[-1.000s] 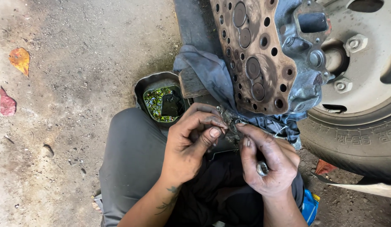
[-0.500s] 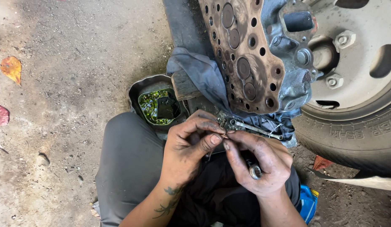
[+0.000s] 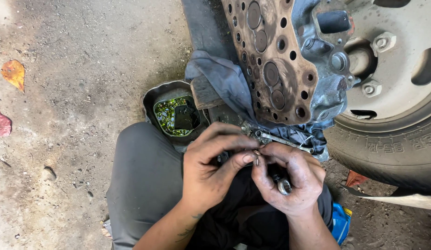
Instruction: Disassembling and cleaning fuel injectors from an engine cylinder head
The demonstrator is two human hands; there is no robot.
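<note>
I see left hand (image 3: 211,171) and right hand (image 3: 289,178) pinching small metal part (image 3: 256,157) between fingertips, both closed on it; rusty cylinder head (image 3: 275,60) just above.

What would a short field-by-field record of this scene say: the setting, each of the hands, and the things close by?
Setting: a person sits on a dirt floor beside a wheel
Left hand: pinches a small metal part with the right
Right hand: also grips a metal tool
Cylinder head: leans against the wheel, on a rag
Wrench: lies on the rag
Can: holds green liquid
</note>
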